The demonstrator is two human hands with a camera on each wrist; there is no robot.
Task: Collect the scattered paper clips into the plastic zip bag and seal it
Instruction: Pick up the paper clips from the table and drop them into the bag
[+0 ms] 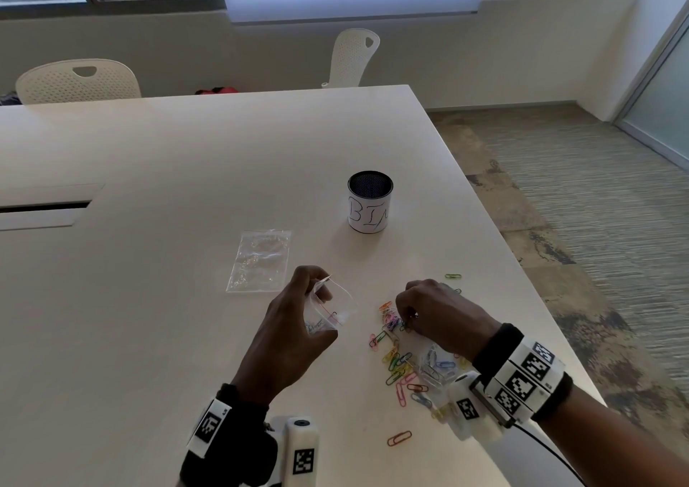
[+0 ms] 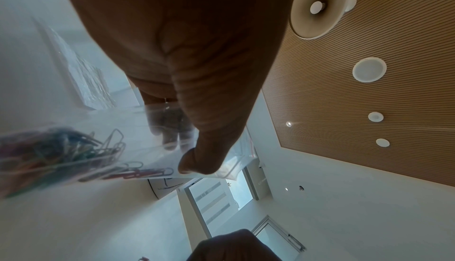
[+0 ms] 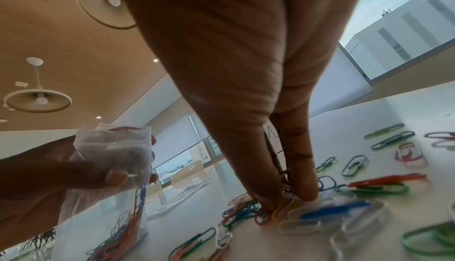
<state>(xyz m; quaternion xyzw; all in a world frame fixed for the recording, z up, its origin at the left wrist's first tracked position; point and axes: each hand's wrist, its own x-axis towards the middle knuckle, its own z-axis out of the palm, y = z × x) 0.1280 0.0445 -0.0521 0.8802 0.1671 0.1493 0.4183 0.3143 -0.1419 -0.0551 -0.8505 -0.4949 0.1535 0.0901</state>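
Note:
My left hand point(image 1: 320, 300) holds a small clear zip bag point(image 1: 343, 307) upright above the table, mouth open. In the left wrist view the thumb and fingers point(image 2: 172, 133) pinch the bag point(image 2: 98, 135) near its top; several coloured clips lie in its bottom. To its right, a pile of coloured paper clips point(image 1: 399, 363) is spread on the white table point(image 1: 149, 337). My right hand point(image 1: 406, 317) is down on the pile's far end. In the right wrist view its thumb and forefinger point(image 3: 286, 197) pinch a few clips against the table, with the bag point(image 3: 110, 158) at the left.
A second clear zip bag point(image 1: 261, 261) lies flat beyond my left hand. A cup labelled BIN point(image 1: 370, 203) stands further back. Stray clips lie apart: a green one point(image 1: 453, 276) and an orange one point(image 1: 399, 438). The table's right edge point(image 1: 551, 322) runs close to the pile.

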